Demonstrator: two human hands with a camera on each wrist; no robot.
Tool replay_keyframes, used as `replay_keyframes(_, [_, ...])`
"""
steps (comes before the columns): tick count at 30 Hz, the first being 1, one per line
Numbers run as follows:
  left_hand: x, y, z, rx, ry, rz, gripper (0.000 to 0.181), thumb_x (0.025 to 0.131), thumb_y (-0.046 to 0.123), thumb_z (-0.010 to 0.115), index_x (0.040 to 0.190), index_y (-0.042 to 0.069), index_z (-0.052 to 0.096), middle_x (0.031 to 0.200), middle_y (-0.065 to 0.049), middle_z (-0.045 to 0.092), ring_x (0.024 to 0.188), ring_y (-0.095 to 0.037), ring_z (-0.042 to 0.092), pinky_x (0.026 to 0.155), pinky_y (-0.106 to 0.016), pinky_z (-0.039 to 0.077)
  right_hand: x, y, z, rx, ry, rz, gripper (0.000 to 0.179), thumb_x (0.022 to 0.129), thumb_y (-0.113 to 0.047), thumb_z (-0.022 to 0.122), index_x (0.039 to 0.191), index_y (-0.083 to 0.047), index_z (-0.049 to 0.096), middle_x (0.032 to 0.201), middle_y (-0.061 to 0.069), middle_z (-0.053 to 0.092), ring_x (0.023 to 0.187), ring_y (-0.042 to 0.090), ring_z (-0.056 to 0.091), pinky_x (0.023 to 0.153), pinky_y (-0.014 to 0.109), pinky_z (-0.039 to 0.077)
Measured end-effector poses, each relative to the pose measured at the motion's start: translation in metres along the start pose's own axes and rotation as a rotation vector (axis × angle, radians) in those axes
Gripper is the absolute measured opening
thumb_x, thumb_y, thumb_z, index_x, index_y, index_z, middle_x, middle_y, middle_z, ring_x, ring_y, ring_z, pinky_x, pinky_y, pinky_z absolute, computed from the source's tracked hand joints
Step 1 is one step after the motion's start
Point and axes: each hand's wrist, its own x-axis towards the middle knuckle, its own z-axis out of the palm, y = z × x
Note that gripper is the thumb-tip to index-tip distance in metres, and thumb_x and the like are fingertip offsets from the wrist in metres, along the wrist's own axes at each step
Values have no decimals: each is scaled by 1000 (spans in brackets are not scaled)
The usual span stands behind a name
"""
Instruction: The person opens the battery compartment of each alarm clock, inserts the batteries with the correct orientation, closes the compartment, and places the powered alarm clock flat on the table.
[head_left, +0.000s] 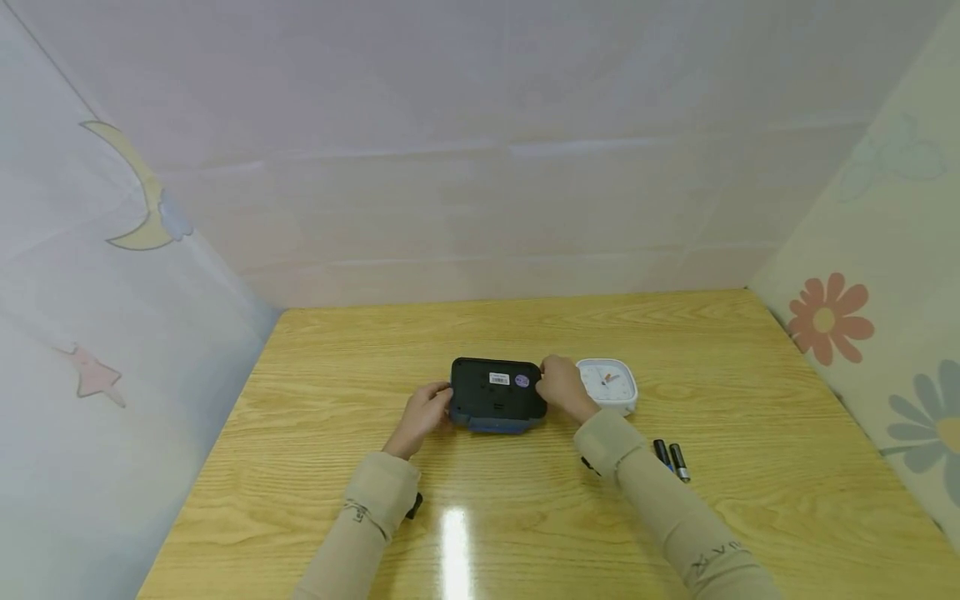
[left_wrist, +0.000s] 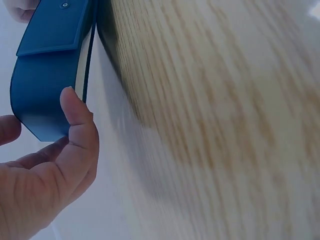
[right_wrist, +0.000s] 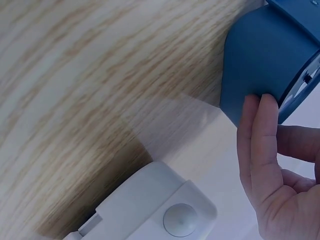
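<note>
A dark blue, box-shaped desk clock (head_left: pixel 497 398) is held between both hands near the middle of the table. Its black face carries a white barcode label and a round purple sticker; a raised flap shows along its blue side in the left wrist view. My left hand (head_left: pixel 424 412) grips its left end, fingers and thumb bent about the corner. At the opposite end, my right hand (head_left: pixel 561 385) pinches the clock (right_wrist: pixel 267 60) with two fingertips against its blue end. Just right of that hand stands a white analog alarm clock (head_left: pixel 609 385), partly hidden by the wrist.
Two small dark cylinders (head_left: pixel 678 462), looking like batteries, lie right of the right forearm. The wooden table (head_left: pixel 337 367) meets a pale cloth wall (head_left: pixel 480 208) at the back, with printed cloth walls on both sides.
</note>
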Motion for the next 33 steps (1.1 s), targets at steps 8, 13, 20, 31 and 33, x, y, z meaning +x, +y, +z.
replay_keyframes(8, [3,-5,3,98,-36,0,47,90,14,51,131,-6,42,88,-14,61,59,-26,58,56,-36,52,1,-3,-1,-8,-5,13,20,71,6,56,88,9,64,85,19,64,68,24,53,61,35,49])
replay_keyframes(13, [3,-5,6,65,-37,-11,40,88,9,46,125,-6,50,98,-19,61,65,-24,61,59,-35,54,3,-6,-1,-20,-22,33,19,73,5,56,90,9,64,85,19,64,66,23,54,58,32,48])
replay_keyframes(20, [3,-3,9,33,-19,-43,34,89,8,43,116,-6,56,96,-17,62,69,-20,62,64,-35,54,4,-7,0,-11,-41,64,18,75,4,56,91,9,63,81,17,62,63,21,52,53,29,45])
replay_keyframes(31, [4,-6,13,-20,-32,-57,35,88,3,41,118,-13,52,102,-23,59,77,-24,61,67,-35,54,4,-11,1,-25,-59,94,14,77,4,56,89,7,61,76,15,60,60,21,51,49,26,41])
replay_keyframes(33, [4,-6,14,-17,-38,-61,36,89,1,41,120,-13,50,105,-25,58,80,-25,61,67,-35,54,4,-11,1,-28,-61,97,15,77,4,56,90,7,61,76,15,60,60,21,50,48,26,41])
